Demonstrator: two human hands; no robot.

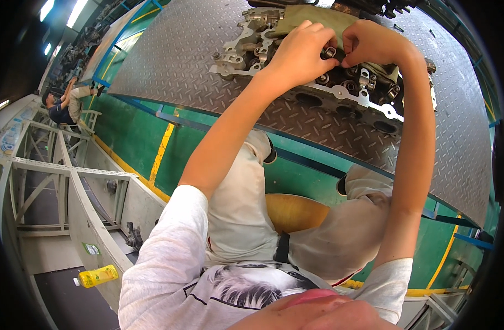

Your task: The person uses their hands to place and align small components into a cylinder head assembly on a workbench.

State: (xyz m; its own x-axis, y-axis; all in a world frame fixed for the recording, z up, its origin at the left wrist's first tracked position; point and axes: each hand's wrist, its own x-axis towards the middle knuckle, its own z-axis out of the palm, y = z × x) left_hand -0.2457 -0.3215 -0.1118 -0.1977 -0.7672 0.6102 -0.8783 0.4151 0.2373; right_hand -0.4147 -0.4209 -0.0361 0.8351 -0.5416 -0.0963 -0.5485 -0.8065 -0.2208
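Observation:
A metal engine cylinder head (pixel 348 93) lies on the worktable in front of me. My left hand (pixel 302 52) is above its middle, fingers curled and closed on a small dark metal part with a shiny round end (pixel 329 53). From the other side my right hand (pixel 376 44) pinches at the same part, thumb and forefinger closed near the left thumb. The fingers partly hide the part, so its exact kind cannot be made out. Behind my hands an olive cloth (pixel 307 17) lies across the cylinder head, and more of it shows below my right hand.
The table has a tread-plate metal top (pixel 180 60) and a blue frame edge (pixel 208 122). Dark machine parts (pixel 373 6) stand beyond the cylinder head. At left are a grey metal rack (pixel 70 170), a yellow bottle (pixel 96 276) and another seated person (pixel 65 107).

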